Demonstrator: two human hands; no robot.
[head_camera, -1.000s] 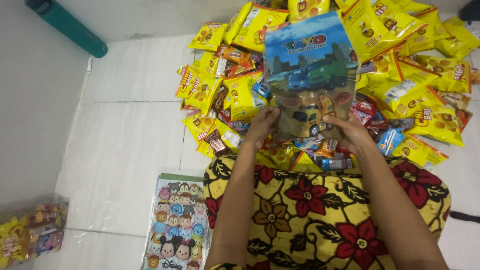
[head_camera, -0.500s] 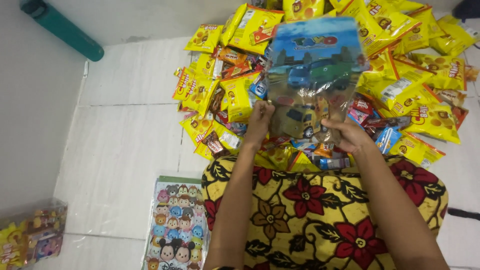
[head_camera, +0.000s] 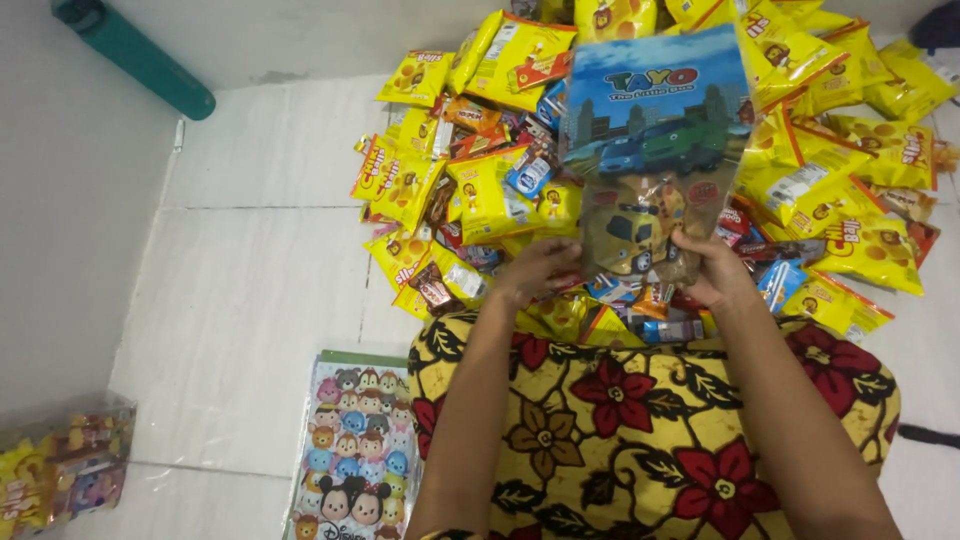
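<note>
I hold a clear plastic goodie bag (head_camera: 655, 150) upright in front of me, printed with blue and green cartoon buses and a blue sky. My left hand (head_camera: 540, 270) grips its lower left corner and my right hand (head_camera: 712, 268) grips its lower right corner. Snacks show through the clear lower part of the bag. Behind and below it a big heap of yellow snack packets (head_camera: 480, 190) covers the white tiled floor.
My lap is covered by a yellow cloth with red flowers (head_camera: 640, 430). A stack of cartoon-character bags (head_camera: 350, 450) lies on the floor to the left. A filled clear bag (head_camera: 65, 465) sits at bottom left, a teal cylinder (head_camera: 135, 55) at top left.
The bag stays gripped in both hands; it has tilted slightly and sits a little lower and more upright in view. The hands have hardly moved.
</note>
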